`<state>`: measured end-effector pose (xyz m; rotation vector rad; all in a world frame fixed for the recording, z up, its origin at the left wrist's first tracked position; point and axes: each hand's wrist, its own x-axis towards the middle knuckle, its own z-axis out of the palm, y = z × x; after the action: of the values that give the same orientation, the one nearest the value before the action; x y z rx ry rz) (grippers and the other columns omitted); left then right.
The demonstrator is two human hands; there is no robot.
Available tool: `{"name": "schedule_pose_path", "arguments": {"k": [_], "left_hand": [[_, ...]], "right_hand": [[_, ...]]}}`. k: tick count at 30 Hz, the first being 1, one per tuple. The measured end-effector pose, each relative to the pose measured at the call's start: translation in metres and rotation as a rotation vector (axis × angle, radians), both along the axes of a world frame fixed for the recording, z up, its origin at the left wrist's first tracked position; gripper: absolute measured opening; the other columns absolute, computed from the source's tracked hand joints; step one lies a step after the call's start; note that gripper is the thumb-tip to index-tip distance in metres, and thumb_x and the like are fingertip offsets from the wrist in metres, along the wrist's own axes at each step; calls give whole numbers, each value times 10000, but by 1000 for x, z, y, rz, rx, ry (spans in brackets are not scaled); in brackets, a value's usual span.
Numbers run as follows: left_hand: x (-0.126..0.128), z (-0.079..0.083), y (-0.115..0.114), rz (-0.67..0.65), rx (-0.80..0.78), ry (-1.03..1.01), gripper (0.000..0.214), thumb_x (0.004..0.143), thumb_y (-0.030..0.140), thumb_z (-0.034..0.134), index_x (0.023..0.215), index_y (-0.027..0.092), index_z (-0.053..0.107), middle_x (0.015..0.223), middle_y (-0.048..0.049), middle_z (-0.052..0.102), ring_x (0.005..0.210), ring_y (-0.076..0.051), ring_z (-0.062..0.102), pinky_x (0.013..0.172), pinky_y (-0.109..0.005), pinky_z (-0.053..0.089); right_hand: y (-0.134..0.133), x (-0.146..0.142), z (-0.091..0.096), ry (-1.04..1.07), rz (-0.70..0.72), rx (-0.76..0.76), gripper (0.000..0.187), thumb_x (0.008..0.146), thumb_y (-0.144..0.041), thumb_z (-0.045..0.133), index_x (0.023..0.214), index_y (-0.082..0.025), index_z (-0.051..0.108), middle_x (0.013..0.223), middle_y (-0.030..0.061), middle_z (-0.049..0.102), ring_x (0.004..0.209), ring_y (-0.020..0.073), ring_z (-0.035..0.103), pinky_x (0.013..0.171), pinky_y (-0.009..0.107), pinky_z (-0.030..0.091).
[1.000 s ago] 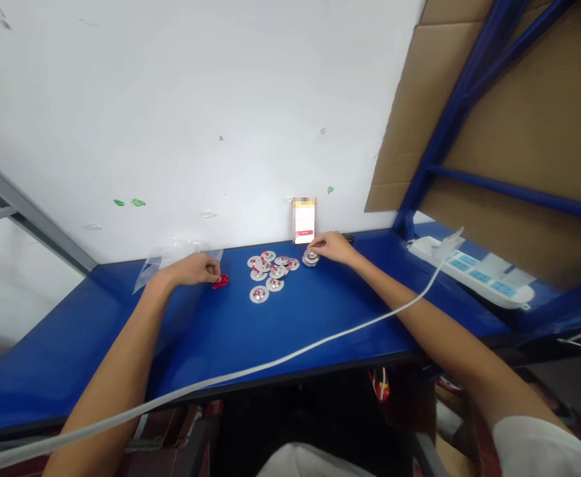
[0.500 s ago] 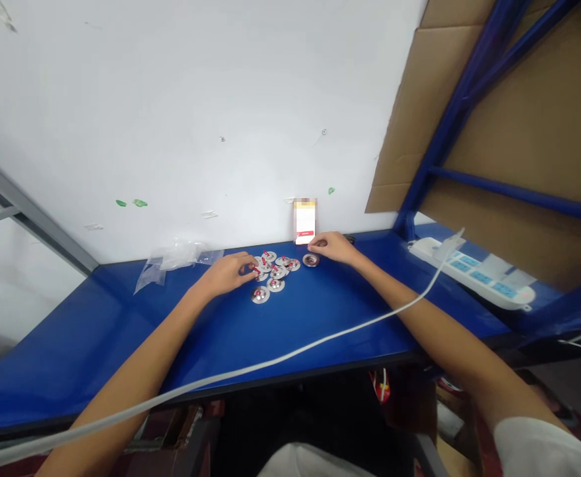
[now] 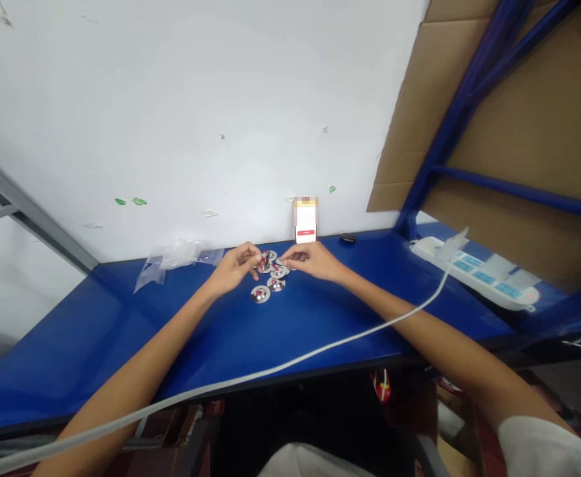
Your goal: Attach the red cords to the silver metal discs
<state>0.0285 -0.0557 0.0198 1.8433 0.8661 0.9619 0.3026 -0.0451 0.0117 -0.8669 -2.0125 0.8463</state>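
Note:
Several small silver discs with red parts lie in a cluster on the blue table near the wall. My left hand is closed in a pinch at the left of the cluster, holding a small disc with a red part. From the right, my right hand meets it, fingers pinched on the same small piece or one next to it; I cannot tell which. One disc lies alone in front of the cluster.
A white cable runs across the table from a white power strip at the right. Clear plastic bags lie at the left by the wall. A small red and white card stands against the wall. Cardboard and a blue frame rise at the right.
My left hand moved right from the red pieces into the disc cluster and lifted a piece. The right hand left the stacked discs at the right and came left to meet it.

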Motion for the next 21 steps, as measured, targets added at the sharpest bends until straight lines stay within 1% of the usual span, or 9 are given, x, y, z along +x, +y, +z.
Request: {"name": "schedule_pose_path", "arguments": {"k": [3, 6, 8, 10, 13, 15, 17, 19, 21], "left_hand": [[20, -5, -12, 16, -66, -169, 385, 973, 558, 731, 1017, 183, 652, 929, -69, 736, 868, -210, 727, 759, -355, 650], [34, -6, -22, 61, -72, -202, 402, 948, 570, 760, 979, 181, 664, 896, -64, 733, 865, -215, 728, 772, -366, 661], [38, -5, -27, 102, -54, -207, 412, 925, 573, 786, 929, 182, 659, 885, -65, 740, 838, -213, 729, 758, -365, 662], [39, -5, -28, 123, -43, -203, 403, 911, 556, 808, 901, 181, 661, 884, -64, 749, 804, -208, 733, 745, -363, 661], [39, -5, -29, 93, -60, -177, 379, 909, 538, 815, 907, 183, 681, 890, -60, 751, 791, -207, 740, 739, -359, 664], [39, -6, -29, 48, -111, -179, 383, 939, 562, 771, 936, 185, 700, 928, -68, 753, 860, -222, 753, 775, -370, 677], [40, -8, -29, 14, -171, -194, 389, 946, 573, 756, 986, 188, 716, 1001, -76, 757, 924, -231, 763, 822, -388, 689], [41, -10, -28, 19, -214, -197, 384, 905, 548, 811, 1018, 193, 720, 1045, -71, 763, 919, -225, 771, 847, -399, 695], [40, -13, -26, 50, -235, -193, 384, 852, 503, 872, 1019, 190, 723, 1032, -64, 772, 887, -217, 778, 864, -402, 696]], "right_hand": [[-13, -14, -2, 101, -6, 11, 255, 925, -395, 779, 1083, -207, 845, 1018, 62, 844, 860, 202, 778, 793, 305, 600], [-19, -19, -3, 140, -45, 37, 232, 950, -417, 751, 1014, -215, 845, 998, 50, 837, 878, 217, 780, 812, 316, 599], [-21, -19, -2, 149, -69, 56, 216, 954, -412, 743, 978, -220, 837, 974, 42, 831, 861, 216, 776, 796, 310, 595], [-23, -18, -1, 148, -83, 85, 179, 957, -375, 727, 985, -220, 812, 965, 36, 820, 838, 205, 768, 774, 297, 587], [-27, -16, 2, 19, -86, 213, 86, 955, -297, 700, 974, -227, 745, 946, 25, 779, 830, 187, 726, 771, 283, 555], [-29, -15, 3, -139, -122, 337, 33, 952, -263, 692, 950, -232, 702, 946, 23, 740, 817, 179, 673, 759, 280, 514], [-30, -14, 4, -271, -173, 432, 31, 968, -261, 679, 958, -231, 681, 985, 33, 711, 805, 174, 629, 732, 277, 471], [-31, -13, 4, -345, -192, 480, 56, 997, -281, 662, 984, -228, 675, 1019, 44, 692, 800, 172, 612, 705, 274, 443], [-30, -12, 4, -372, -157, 502, 76, 1018, -297, 648, 1007, -228, 679, 1038, 49, 683, 809, 175, 616, 706, 275, 445]]}}
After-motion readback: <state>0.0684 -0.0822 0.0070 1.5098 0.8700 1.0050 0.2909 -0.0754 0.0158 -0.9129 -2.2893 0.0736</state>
